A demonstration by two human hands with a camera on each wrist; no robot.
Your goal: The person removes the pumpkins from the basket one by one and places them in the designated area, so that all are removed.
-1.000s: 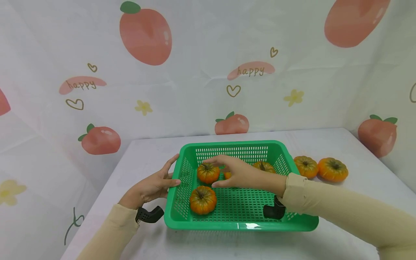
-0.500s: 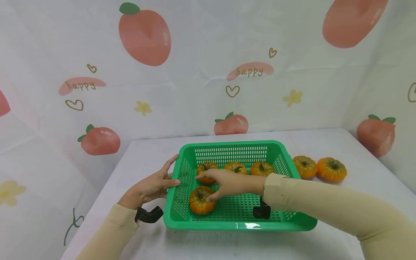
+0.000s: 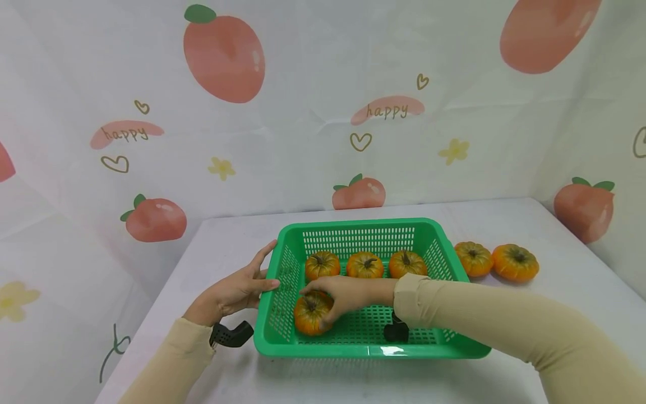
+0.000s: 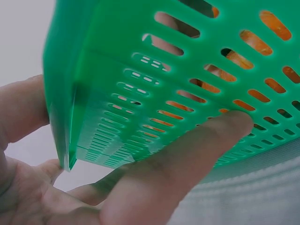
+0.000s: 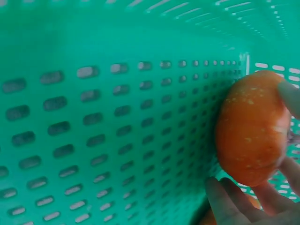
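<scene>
Green basket (image 3: 368,351), set on the surface (image 3: 227,247). Its left rim is held by the left hand (image 3: 236,289), with the thumb laid over the edge and one finger pressed to the slotted outer wall. No change noted there over the last second.

Change noted at the right hand (image 3: 340,292). A second ago it was held over the back of the basket; half a second ago it was lowered nearer. Now the pumpkin (image 3: 305,321) at its fingertips is gripped, the fingers placed on the far side, the thumb on the near right side. The pumpkin is placed inside the basket, to the right of the left hand, and little shift in its position is seen. Whether it has been lifted at all cannot be told.

Just beyond the right hand, three pumpkins (image 3: 364,265) are lined up inside the basket, less covered than before; the rightmost is partly hidden by the sleeve (image 3: 464,314). Two pumpkins (image 3: 515,263) are left on the surface outside, to the right of the right hand and well apart from it.

Meaning, as judged: the reach has been completed and handling begun, with the basket kept steady by the left hand.
</scene>
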